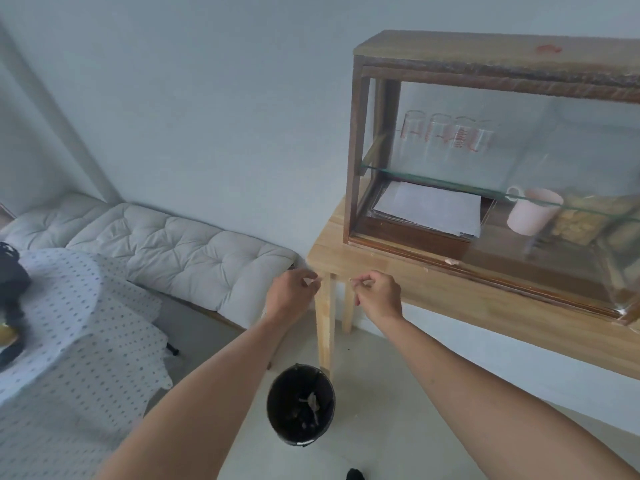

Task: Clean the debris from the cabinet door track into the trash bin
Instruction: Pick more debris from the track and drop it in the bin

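Holding small pale bits in pinched fingers, the left hand and the right hand are seen high above the trash bin, near the corner of the wooden table. Each hand is closed narrowly on a tiny piece of debris, but what the pieces are exactly cannot be told; they are too small.

The trash bin stands on the floor just beside the table leg, below and between the two hands. Some waste is already seen inside it. The cabinet is placed on the table, to the right of the bin and higher. Along its lower door track a few pale crumbs are still seen, so the task is judged as not finished.

A miss is the main risk. The bin mouth is small and the drop is long, so light pieces released from this height can be carried aside and fall on the floor. Lowering the hands first is judged safer.

Open room is found above the bin and to its front. To its right the table leg and the table edge stand close, and to its left a dotted cloth hangs near.
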`<state>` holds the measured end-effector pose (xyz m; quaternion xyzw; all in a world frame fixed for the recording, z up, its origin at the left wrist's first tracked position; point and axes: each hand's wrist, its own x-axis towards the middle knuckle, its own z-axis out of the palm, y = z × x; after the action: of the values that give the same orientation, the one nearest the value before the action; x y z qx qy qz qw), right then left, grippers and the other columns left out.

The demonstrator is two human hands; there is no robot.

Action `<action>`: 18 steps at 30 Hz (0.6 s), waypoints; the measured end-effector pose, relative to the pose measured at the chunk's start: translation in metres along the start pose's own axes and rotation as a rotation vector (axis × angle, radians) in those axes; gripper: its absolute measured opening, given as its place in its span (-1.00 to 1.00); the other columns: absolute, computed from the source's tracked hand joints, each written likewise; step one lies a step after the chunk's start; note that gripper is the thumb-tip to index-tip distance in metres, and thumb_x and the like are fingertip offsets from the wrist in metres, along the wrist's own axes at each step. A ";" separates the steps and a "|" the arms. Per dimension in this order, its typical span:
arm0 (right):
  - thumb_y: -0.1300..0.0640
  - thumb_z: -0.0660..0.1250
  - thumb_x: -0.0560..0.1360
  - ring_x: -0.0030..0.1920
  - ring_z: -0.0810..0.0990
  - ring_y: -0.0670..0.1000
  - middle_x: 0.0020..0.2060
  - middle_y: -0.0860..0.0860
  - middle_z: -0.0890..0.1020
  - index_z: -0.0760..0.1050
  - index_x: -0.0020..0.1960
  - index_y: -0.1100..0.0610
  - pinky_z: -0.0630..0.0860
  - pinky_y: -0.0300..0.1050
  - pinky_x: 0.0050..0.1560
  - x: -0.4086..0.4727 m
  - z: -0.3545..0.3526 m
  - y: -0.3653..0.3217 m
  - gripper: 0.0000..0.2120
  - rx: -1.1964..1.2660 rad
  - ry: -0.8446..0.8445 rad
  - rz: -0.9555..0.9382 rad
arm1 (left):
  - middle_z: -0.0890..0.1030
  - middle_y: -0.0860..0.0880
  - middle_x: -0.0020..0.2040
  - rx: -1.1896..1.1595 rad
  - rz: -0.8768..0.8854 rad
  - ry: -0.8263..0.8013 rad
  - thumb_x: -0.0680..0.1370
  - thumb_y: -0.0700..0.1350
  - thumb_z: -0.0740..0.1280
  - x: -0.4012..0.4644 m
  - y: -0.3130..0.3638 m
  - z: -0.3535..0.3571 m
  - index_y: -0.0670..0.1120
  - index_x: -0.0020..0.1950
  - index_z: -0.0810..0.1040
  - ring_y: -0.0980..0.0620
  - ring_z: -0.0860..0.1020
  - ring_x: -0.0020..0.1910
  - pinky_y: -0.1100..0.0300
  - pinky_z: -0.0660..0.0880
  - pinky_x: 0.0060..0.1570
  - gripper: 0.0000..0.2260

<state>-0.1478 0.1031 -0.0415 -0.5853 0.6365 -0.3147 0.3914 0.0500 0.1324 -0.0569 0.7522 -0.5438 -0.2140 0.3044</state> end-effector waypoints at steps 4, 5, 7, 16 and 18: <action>0.16 0.41 0.60 -0.37 0.63 -0.11 -0.42 -0.01 0.68 0.68 -0.07 0.06 0.45 -0.19 -0.30 -0.010 0.033 0.003 -0.90 -0.018 -0.097 0.018 | 0.66 0.15 -0.15 -0.015 -0.090 0.010 0.64 0.09 0.43 -0.021 -0.039 -0.008 0.09 0.17 0.76 0.17 0.59 -0.16 0.16 0.53 -0.25 -0.81; 0.16 0.41 0.60 -0.38 0.62 -0.12 -0.42 0.00 0.68 0.69 -0.05 0.07 0.45 -0.19 -0.29 -0.012 0.042 0.005 -0.91 -0.023 -0.114 0.022 | 0.65 0.18 -0.16 -0.020 -0.118 0.012 0.63 0.10 0.44 -0.026 -0.049 -0.008 0.10 0.15 0.76 0.19 0.58 -0.17 0.18 0.50 -0.26 -0.83; 0.15 0.42 0.60 -0.38 0.62 -0.14 -0.42 -0.01 0.69 0.71 -0.04 0.08 0.45 -0.21 -0.31 -0.014 0.061 0.012 -0.91 -0.044 -0.150 0.027 | 0.61 0.24 -0.20 -0.018 -0.183 0.012 0.62 0.09 0.45 -0.035 -0.068 -0.007 0.13 0.10 0.76 0.17 0.58 -0.20 0.19 0.46 -0.27 -0.87; 0.08 0.44 0.57 -0.46 0.61 -0.22 -0.57 -0.16 0.63 0.69 -0.13 0.02 0.44 -0.20 -0.30 -0.011 0.124 0.066 -0.88 -0.188 -0.319 0.084 | 0.64 0.13 -0.10 0.034 -0.436 -0.085 0.62 0.08 0.42 -0.067 -0.145 0.027 0.12 0.16 0.74 -0.07 0.65 0.00 -0.03 0.65 0.06 -0.83; 0.07 0.45 0.56 -0.41 0.64 -0.16 -0.55 -0.14 0.66 0.69 -0.16 0.01 0.51 -0.17 -0.24 -0.008 0.135 0.078 -0.87 -0.209 -0.344 0.102 | 0.66 0.08 -0.06 0.056 -0.466 -0.108 0.62 0.07 0.42 -0.069 -0.155 0.036 0.12 0.17 0.74 -0.08 0.65 0.00 -0.03 0.65 0.05 -0.82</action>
<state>-0.0697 0.1284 -0.1746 -0.6349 0.6183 -0.1223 0.4467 0.1115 0.2240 -0.1911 0.8531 -0.3767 -0.3033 0.1960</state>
